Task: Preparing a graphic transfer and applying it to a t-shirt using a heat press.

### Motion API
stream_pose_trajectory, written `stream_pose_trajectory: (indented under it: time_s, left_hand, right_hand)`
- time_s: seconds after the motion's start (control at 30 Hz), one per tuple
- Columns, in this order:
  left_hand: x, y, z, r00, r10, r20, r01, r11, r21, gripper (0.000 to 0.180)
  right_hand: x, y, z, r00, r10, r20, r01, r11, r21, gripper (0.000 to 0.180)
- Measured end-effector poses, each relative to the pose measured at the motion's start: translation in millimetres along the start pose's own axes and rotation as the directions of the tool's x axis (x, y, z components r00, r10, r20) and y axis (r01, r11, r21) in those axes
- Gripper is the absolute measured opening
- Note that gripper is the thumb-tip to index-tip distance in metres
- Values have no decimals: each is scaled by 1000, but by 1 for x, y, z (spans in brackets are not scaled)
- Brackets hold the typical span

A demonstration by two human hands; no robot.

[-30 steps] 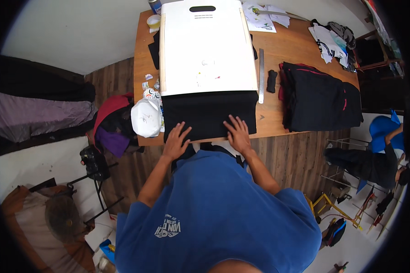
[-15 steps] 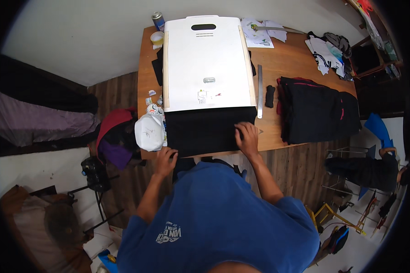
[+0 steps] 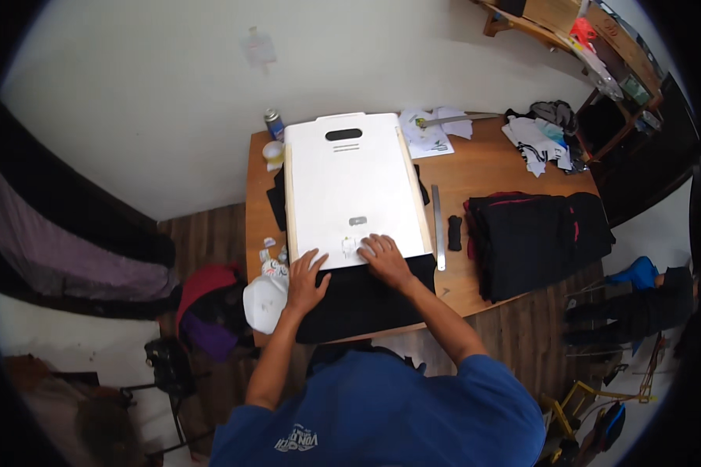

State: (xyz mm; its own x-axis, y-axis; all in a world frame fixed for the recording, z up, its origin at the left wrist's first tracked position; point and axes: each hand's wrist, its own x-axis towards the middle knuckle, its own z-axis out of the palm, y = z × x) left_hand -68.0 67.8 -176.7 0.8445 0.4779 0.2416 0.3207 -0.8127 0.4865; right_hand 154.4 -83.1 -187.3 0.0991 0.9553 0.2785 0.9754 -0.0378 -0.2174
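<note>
Lying in front of the person, a black cloth is covering the bench below both hands and running forward under a white board. The left hand is resting at the board's near left corner, its fingers apart rather than gripping. The right hand is lying over the board's near edge, fingers loosely spread on the white surface. The board is stretching away ahead of both hands. Just left of the left hand, a white container is sitting. Right of the right hand, a ruler, a small black roll and a pile of dark clothes are lying. Well beyond the left hand, a spray can is standing; beyond the right hand, papers are lying.
</note>
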Motion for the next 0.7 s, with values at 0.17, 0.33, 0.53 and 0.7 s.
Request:
stream_pose_trajectory:
  time_s: [0.17, 0.33, 0.53, 0.7]
  left_hand:
    - [-8, 0, 8, 998, 53, -22, -51, 996, 72, 50]
    - [-8, -4, 9, 999, 45, -20, -44, 998, 52, 48]
    - [-10, -7, 3, 995, 93, 25, -94, 995, 41, 47]
    - [-15, 3, -4, 994, 105, 19, -106, 994, 33, 48]
  right_hand:
    - [-2, 2, 2, 1000, -5, 10, 6, 998, -66, 34]
    - [-4, 4, -2, 991, -135, -19, 134, 989, -65, 38]
    - [-21, 1, -3, 984, -162, -75, 157, 986, -62, 27]
    - [-24, -3, -25, 971, -220, -92, 209, 971, -115, 26]
